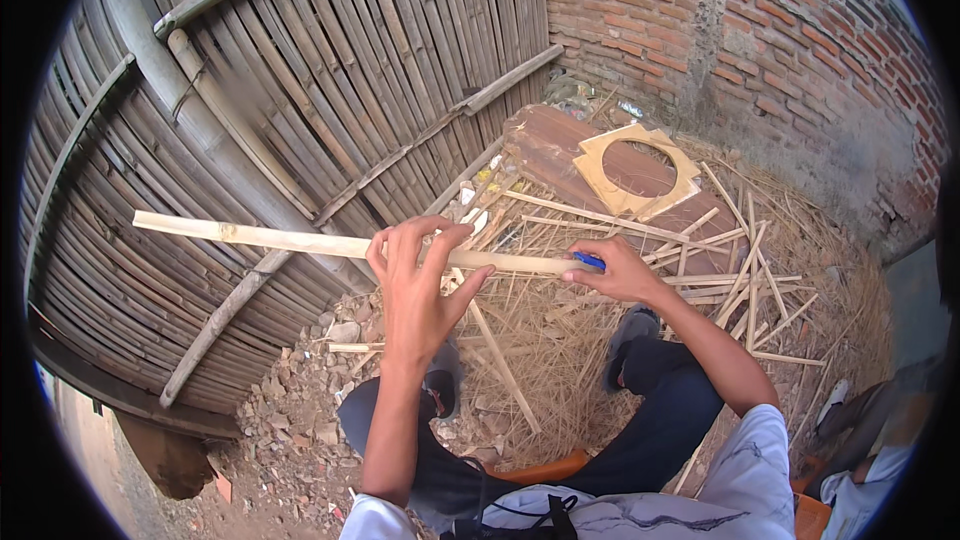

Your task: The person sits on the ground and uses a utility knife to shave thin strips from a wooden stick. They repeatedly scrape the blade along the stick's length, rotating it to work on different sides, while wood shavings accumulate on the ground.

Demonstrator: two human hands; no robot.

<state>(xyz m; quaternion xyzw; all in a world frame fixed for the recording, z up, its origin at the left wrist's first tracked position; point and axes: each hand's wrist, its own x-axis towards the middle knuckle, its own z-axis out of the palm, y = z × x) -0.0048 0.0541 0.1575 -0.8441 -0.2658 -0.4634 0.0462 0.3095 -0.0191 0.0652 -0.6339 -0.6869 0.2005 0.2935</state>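
A long pale bamboo strip [265, 237] runs across in front of me, its far end out to the left. My left hand [412, 275] holds it near the middle, fingers over the top and thumb lower down. At the strip's right end, my right hand [618, 272] grips a small blue tool [588, 260] against the bamboo. The fingers hide most of that tool, so its blade or tip cannot be made out. Thin shavings [540, 340] and loose cut strips [500, 365] lie on the ground below, between my feet.
More cut strips [760, 275] are heaped to the right. Beyond them a brown board [545, 140] carries a cardboard piece [592, 162] with a round hole. A bamboo wall [330, 70] rises on the left, a brick wall [630, 5] behind. Another person's leg [850, 425] shows at the lower right.
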